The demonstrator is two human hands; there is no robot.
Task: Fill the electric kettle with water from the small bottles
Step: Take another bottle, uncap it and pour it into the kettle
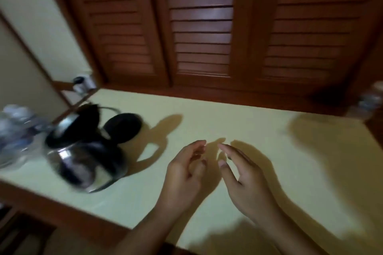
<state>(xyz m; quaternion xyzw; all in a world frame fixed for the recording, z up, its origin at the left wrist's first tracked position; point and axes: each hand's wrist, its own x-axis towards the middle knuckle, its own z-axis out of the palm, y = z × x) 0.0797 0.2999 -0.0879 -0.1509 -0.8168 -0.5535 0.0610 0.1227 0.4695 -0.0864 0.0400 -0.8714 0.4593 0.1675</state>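
Observation:
A glass electric kettle [87, 157] with black trim and a black handle stands on the pale countertop [259, 130] at the left, blurred by motion. Its round black base [122, 127] lies just behind it. Clear plastic bottles [14, 130] stand at the far left edge, and another clear bottle [371, 99] shows at the far right. My left hand [186, 172] and my right hand [240, 176] hover side by side over the middle of the counter, right of the kettle. Both hold nothing, with fingers relaxed and fingertips nearly meeting.
Brown louvered wooden doors [203, 27] rise along the back of the counter. A small dark-capped container [79, 84] sits on a shelf at the back left. The counter's wooden front edge [62, 215] runs across the lower left.

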